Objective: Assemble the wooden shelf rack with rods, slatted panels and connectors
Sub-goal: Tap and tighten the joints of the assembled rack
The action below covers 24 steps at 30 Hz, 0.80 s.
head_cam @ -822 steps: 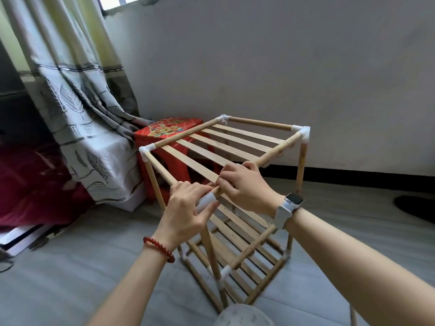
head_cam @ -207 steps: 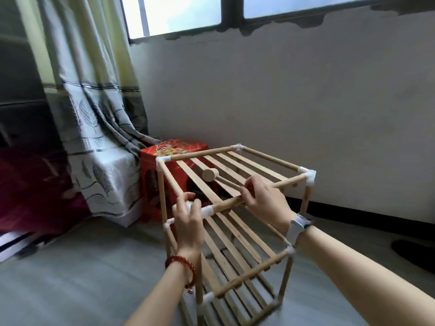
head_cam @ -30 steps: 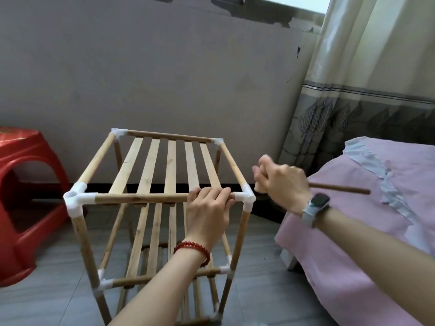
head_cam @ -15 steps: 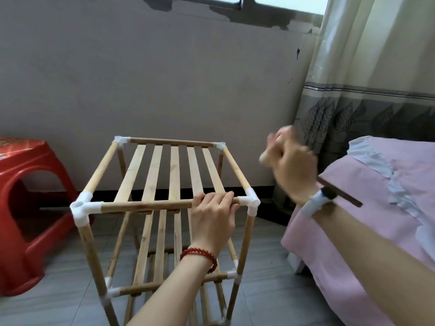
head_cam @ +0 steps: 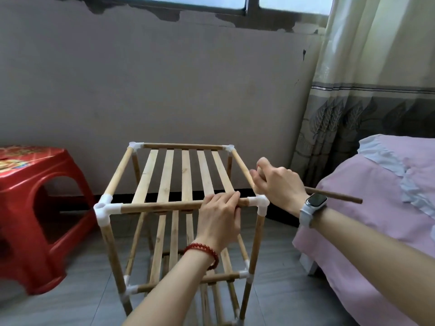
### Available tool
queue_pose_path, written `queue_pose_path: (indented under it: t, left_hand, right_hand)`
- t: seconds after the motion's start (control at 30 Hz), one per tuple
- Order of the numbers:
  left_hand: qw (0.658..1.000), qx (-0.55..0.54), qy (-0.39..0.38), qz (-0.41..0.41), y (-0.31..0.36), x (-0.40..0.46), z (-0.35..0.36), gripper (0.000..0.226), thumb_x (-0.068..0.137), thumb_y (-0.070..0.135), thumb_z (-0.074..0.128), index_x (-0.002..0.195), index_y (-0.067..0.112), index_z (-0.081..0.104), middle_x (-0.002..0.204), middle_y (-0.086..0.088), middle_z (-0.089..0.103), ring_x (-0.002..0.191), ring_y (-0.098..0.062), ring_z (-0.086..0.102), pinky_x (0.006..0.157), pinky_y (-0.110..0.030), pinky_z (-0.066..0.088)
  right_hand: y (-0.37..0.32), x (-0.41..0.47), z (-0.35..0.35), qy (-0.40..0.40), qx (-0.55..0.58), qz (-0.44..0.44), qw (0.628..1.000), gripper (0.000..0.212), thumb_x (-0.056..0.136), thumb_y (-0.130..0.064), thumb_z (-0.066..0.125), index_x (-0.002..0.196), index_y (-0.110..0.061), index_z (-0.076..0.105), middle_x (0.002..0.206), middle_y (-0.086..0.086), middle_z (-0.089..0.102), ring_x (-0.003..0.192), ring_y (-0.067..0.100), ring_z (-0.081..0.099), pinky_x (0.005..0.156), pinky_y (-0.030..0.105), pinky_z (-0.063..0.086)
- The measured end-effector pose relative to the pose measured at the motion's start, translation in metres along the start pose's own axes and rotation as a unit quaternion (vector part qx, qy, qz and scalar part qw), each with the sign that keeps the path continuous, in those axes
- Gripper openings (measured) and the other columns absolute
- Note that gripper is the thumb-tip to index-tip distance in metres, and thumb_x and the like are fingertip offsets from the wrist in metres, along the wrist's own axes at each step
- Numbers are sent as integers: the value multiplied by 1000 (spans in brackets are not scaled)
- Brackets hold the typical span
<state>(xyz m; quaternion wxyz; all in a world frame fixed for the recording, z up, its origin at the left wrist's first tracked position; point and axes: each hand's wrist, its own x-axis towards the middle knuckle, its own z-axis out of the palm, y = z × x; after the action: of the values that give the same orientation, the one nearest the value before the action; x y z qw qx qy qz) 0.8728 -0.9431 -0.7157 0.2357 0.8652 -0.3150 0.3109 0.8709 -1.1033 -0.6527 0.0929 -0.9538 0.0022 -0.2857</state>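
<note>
Rack upright on the floor, both hands at its near right corner.

The rack (head_cam: 181,208) stands between the stool (head_cam: 35,208) and the bed (head_cam: 376,220); slats run away toward the wall. Left hand (head_cam: 220,215) grips the near top rod (head_cam: 160,206). Right hand (head_cam: 280,187) clasps a mallet, its handle (head_cam: 336,198) pointing right, beside the corner connector (head_cam: 261,203).

Soft, even daylight enters from the dark-framed window (head_cam: 247,5) above the wall. Shadows are faint. Wide-angle distortion bends the edges; the right hand (head_cam: 280,187) is slightly blurred.
</note>
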Motion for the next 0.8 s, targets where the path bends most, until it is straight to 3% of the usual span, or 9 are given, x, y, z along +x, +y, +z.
queue_pose_path:
  t: [0.13,0.27,0.37,0.4,0.47,0.53,0.6,0.7,0.8]
  left_hand:
    - [998,30,21,-44,-34,-13,-38,30,84,16,66,113,12,66,118,-6,65,118,-23,55,107,-48,30]
    - [981,91,87,-145,-94,-41,-94,46,76,17,74,120,14,62,128,-9,56,125,-28,48,106,-57,20]
    - [962,-4,25,-270,-136,-60,-126,65,84,20,67,141,22,38,148,-8,29,137,-25,28,112,-43,19]
    - [953,-70,-12,-295,-146,-68,-133,63,87,15,63,142,26,35,148,-8,31,135,-25,34,111,-37,25]
    - [943,-130,-61,-299,-156,-76,-139,55,90,6,55,131,40,41,130,-8,54,110,-31,59,98,-39,47]
    - [942,-140,-60,-300,-157,-79,-141,55,92,4,53,117,52,47,109,-6,66,90,-37,65,85,-43,53]
    - [937,-169,-50,-303,-154,-82,-140,55,91,4,55,110,56,51,102,-2,69,86,-29,68,83,-41,55]
    - [931,-230,-20,-284,-138,-86,-127,54,88,3,61,105,54,55,99,3,70,86,-10,69,80,-27,56]
    - [932,-260,-8,-251,-108,-84,-111,51,85,4,65,106,49,58,98,6,71,84,-3,68,75,-14,52]
  right_hand:
    - [-33,12,1,-89,302,33,949,19,97,-39,39,104,-21,38,84,-6,67,83,11,64,79,35,50]
    - [-74,15,13,-165,384,-47,907,10,97,-27,45,102,-19,46,89,-9,66,80,6,63,68,15,47]
    - [-97,14,22,-201,383,-90,897,7,96,-30,49,102,-30,47,80,-5,62,63,-4,61,49,10,43]
    - [-105,13,26,-208,382,-93,895,11,96,-32,48,107,-31,45,77,-5,60,56,-6,59,45,9,41]
    - [-114,11,32,-213,366,-89,901,22,96,-35,45,117,-30,41,75,-7,56,52,-5,57,43,9,39]
    - [-116,10,36,-209,327,-93,917,29,97,-38,42,125,-30,39,82,-12,53,62,1,57,47,12,41]
    - [-111,10,39,-187,302,-89,931,34,98,-38,40,129,-26,39,86,-13,51,71,2,55,53,13,41]
    - [-93,3,39,-135,262,-95,951,29,97,-38,42,123,-25,40,78,-15,51,70,1,55,56,17,41]
    - [-62,-4,39,-82,245,-82,963,22,96,-38,44,116,-31,40,80,-16,59,71,6,59,64,28,45]
